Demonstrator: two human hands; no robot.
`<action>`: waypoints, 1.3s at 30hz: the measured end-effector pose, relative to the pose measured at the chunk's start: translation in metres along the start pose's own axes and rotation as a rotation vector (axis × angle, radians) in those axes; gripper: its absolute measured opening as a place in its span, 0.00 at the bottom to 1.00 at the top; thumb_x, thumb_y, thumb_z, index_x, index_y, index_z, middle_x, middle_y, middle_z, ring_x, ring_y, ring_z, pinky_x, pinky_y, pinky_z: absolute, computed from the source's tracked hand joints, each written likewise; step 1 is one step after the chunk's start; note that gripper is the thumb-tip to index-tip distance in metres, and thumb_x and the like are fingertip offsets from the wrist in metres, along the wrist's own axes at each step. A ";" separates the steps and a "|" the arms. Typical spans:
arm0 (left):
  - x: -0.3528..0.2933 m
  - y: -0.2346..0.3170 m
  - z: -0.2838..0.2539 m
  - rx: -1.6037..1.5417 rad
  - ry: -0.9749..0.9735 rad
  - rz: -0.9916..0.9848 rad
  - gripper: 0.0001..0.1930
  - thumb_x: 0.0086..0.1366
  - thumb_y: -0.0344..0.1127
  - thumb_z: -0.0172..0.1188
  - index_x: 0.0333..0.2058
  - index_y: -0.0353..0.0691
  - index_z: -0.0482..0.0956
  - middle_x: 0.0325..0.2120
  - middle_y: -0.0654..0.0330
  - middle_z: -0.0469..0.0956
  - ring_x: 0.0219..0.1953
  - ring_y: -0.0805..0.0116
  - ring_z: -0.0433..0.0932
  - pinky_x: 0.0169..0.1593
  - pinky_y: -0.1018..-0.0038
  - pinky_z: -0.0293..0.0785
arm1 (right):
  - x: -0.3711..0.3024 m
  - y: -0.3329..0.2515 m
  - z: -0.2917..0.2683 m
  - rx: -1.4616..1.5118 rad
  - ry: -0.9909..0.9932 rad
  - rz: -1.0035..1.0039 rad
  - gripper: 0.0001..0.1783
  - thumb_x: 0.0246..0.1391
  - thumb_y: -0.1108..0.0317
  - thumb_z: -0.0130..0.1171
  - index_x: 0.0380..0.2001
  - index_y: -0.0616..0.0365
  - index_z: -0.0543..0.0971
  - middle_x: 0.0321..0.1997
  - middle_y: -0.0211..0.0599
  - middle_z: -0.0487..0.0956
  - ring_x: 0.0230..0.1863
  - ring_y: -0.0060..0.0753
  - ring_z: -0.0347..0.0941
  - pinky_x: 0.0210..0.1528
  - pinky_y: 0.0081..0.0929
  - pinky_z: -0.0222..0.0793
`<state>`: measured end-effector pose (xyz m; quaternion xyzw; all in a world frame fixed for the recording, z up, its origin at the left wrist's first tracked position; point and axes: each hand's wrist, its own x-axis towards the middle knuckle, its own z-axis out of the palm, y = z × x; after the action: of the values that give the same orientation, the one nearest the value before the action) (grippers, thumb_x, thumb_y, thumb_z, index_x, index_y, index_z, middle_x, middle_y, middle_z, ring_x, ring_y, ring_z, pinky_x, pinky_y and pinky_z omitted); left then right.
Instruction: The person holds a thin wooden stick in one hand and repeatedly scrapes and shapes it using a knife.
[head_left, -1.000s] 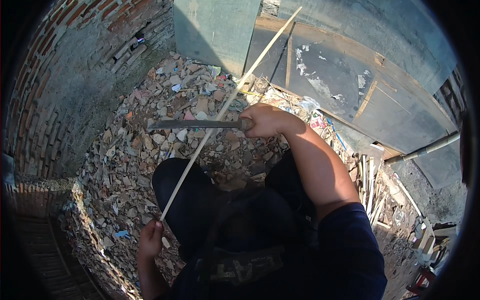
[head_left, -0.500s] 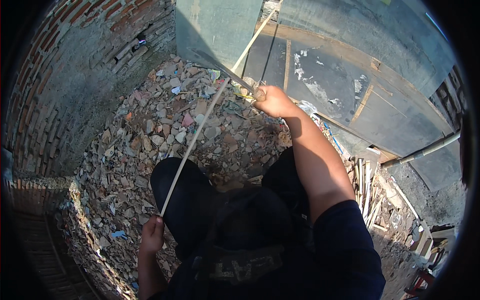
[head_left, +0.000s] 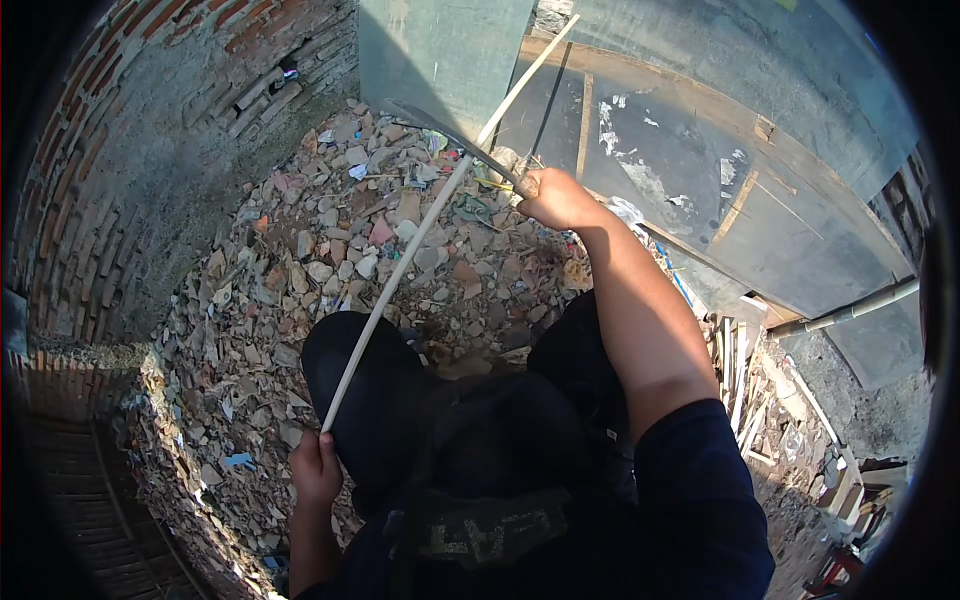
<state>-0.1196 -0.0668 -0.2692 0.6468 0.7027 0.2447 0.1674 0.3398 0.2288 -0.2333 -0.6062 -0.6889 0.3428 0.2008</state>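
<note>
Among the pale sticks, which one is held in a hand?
The long stick in the left hand, crossed by the dark blade; the other sticks lie together at the right, in no hand.

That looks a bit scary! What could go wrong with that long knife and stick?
The knife in the right hand crosses the stick, so it might slip along the wood toward the bare left hand at the near end. From this view the stick also passes over the left knee, so a stray stroke could perhaps catch the leg. And the ground is loose rubble, which may shift underfoot.
</note>
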 end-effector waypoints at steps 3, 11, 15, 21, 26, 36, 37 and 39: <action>0.006 0.017 -0.013 0.027 -0.049 -0.004 0.19 0.76 0.44 0.50 0.28 0.35 0.68 0.14 0.48 0.70 0.17 0.48 0.73 0.24 0.60 0.65 | -0.001 0.016 0.015 0.089 0.031 -0.035 0.14 0.45 0.65 0.64 0.36 0.56 0.83 0.32 0.47 0.83 0.36 0.44 0.81 0.41 0.39 0.74; -0.003 0.003 -0.008 0.004 -0.100 -0.021 0.17 0.75 0.42 0.50 0.30 0.35 0.70 0.16 0.46 0.72 0.21 0.43 0.77 0.26 0.59 0.67 | -0.030 -0.042 0.026 -0.245 -0.155 -0.236 0.18 0.43 0.63 0.65 0.39 0.59 0.82 0.34 0.53 0.83 0.40 0.52 0.81 0.43 0.43 0.75; 0.009 0.014 -0.007 0.053 -0.058 -0.014 0.17 0.75 0.42 0.49 0.30 0.35 0.70 0.15 0.47 0.71 0.20 0.44 0.76 0.25 0.58 0.67 | -0.008 -0.010 0.016 -0.182 -0.044 -0.112 0.20 0.44 0.63 0.66 0.41 0.63 0.82 0.34 0.55 0.83 0.40 0.53 0.81 0.45 0.44 0.76; 0.004 0.008 -0.015 0.081 -0.074 -0.031 0.17 0.75 0.41 0.50 0.29 0.34 0.69 0.15 0.47 0.71 0.19 0.45 0.75 0.24 0.58 0.66 | -0.028 -0.062 0.040 -0.385 -0.172 -0.403 0.18 0.43 0.64 0.67 0.39 0.59 0.82 0.32 0.52 0.82 0.38 0.52 0.81 0.42 0.43 0.76; 0.012 0.007 -0.007 0.022 -0.071 0.052 0.18 0.76 0.41 0.50 0.29 0.34 0.68 0.14 0.48 0.69 0.17 0.49 0.74 0.24 0.60 0.65 | 0.010 0.017 0.027 -0.219 -0.017 -0.166 0.21 0.43 0.63 0.66 0.41 0.64 0.82 0.34 0.56 0.83 0.38 0.52 0.82 0.45 0.41 0.77; 0.004 0.001 -0.018 -0.139 -0.162 0.020 0.18 0.77 0.41 0.50 0.28 0.35 0.69 0.13 0.60 0.68 0.18 0.72 0.70 0.24 0.69 0.65 | -0.019 -0.027 0.028 -0.239 -0.136 -0.383 0.19 0.42 0.64 0.67 0.41 0.54 0.82 0.33 0.48 0.83 0.38 0.49 0.81 0.43 0.43 0.75; 0.007 0.002 -0.015 -0.135 -0.145 0.026 0.18 0.77 0.41 0.50 0.28 0.35 0.69 0.13 0.60 0.68 0.18 0.72 0.69 0.24 0.69 0.65 | -0.007 -0.012 0.028 -0.233 -0.136 -0.317 0.19 0.42 0.64 0.65 0.41 0.56 0.82 0.33 0.49 0.83 0.39 0.51 0.81 0.44 0.43 0.75; 0.015 0.014 -0.015 -0.092 -0.145 0.003 0.19 0.77 0.41 0.50 0.28 0.34 0.69 0.13 0.60 0.68 0.18 0.73 0.68 0.24 0.69 0.64 | 0.005 0.009 0.029 -0.245 -0.068 -0.210 0.19 0.44 0.64 0.64 0.41 0.58 0.82 0.35 0.51 0.83 0.42 0.53 0.81 0.46 0.44 0.75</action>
<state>-0.1179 -0.0537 -0.2482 0.6554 0.6759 0.2293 0.2470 0.3245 0.2275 -0.2602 -0.5389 -0.7916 0.2536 0.1368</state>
